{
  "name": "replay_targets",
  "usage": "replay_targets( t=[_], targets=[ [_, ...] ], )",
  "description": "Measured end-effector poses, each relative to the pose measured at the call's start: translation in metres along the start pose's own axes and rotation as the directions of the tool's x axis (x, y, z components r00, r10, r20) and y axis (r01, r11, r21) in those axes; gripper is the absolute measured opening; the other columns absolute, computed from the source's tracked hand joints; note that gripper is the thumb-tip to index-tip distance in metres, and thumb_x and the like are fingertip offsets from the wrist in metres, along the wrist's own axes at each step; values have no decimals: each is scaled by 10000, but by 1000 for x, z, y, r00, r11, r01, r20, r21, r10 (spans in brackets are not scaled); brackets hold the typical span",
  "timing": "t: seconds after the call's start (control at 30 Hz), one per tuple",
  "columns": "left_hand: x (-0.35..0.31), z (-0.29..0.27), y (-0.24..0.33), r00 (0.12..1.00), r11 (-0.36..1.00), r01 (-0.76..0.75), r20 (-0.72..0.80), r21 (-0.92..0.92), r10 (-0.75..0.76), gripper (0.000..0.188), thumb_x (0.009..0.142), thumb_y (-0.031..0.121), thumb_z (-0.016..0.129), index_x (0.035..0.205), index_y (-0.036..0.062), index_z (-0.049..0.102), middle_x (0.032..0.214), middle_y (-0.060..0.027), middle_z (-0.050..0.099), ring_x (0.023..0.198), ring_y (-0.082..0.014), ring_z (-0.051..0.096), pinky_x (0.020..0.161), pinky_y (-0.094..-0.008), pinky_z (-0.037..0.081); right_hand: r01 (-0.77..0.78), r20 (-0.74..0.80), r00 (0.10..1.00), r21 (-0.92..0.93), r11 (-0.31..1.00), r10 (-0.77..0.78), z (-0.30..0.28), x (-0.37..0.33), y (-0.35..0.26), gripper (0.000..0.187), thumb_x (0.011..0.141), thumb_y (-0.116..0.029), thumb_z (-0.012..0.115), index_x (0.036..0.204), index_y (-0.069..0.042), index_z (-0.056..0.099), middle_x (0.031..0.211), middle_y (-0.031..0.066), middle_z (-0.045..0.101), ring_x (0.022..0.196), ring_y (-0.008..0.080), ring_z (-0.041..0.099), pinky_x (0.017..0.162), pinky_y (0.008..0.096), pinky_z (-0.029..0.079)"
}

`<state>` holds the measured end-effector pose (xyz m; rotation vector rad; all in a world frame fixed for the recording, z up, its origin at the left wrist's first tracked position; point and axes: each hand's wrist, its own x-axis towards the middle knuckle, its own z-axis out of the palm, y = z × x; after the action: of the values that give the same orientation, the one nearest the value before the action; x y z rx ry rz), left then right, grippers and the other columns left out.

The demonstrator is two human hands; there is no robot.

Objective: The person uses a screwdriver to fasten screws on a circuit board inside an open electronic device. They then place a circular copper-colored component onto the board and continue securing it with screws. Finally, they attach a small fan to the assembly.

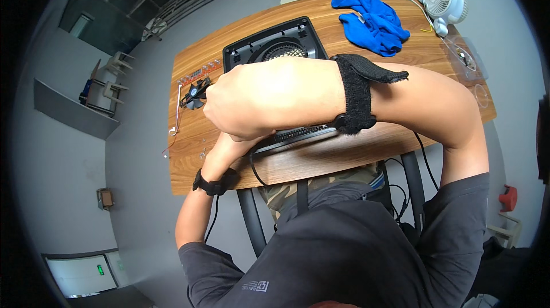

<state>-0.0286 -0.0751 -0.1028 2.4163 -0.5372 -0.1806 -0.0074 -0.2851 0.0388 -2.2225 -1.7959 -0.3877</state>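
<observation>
Here, right hand (243,99) curled, forearm (421,99) crosswise; left hand (238,146) partly hidden beneath.

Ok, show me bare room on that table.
Bare wood: between near edge and right forearm; also between blue cloth and clear plastic tray. Crowded: left end, with small black fan and orange strip; middle, with black housing, left hand and right hand.

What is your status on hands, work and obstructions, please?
Right hand curled over left hand, both grips hidden. Black casing on table, partly hidden by right arm. Small black fan close beside right hand.
</observation>
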Motion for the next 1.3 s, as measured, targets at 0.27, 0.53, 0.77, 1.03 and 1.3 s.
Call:
replay_targets(
  t=[0.27,0.53,0.77,1.03,1.3],
  targets=[
    [7,-6,17,999,999,-18,41,34,16,390,900,214,830,1234,47,717,1147,-95,767,1091,-216,705,987,-349,525,0,17,1000,53,999,-1,-30,-13,-2,514,948,-447,677,822,51,658,799,215,680,804,339,715,704,389,589],
    [0,-2,5,1000,1000,22,15,8,-22,344,911,248,824,1176,43,745,1104,-110,775,1029,-228,722,895,-350,551,169,-273,949,12,986,-159,5,-15,8,112,671,-82,767,764,-27,740,754,157,720,716,323,730,629,406,598],
    [2,-3,-5,997,997,-76,12,14,76,413,860,204,855,1200,17,715,1166,-156,746,1089,-267,696,947,-383,536,83,-173,982,28,996,-76,-8,-10,5,147,659,-63,766,789,-9,724,745,152,706,731,318,725,634,373,593],
    [8,-12,24,998,994,-29,47,-108,34,559,850,199,861,1319,1,632,1308,-179,678,1229,-288,630,1044,-413,489,56,-157,987,113,992,-38,-4,-14,6,234,853,-160,683,851,71,722,800,236,712,774,372,738,678,414,591],
    [1,-25,21,992,989,-114,52,-95,119,516,839,127,831,1282,-44,629,1232,-230,698,1158,-283,655,1005,-400,513,-133,110,987,114,984,121,-19,-3,-5,229,845,-141,724,874,86,729,842,252,722,802,379,741,701,424,596]
  ],
)
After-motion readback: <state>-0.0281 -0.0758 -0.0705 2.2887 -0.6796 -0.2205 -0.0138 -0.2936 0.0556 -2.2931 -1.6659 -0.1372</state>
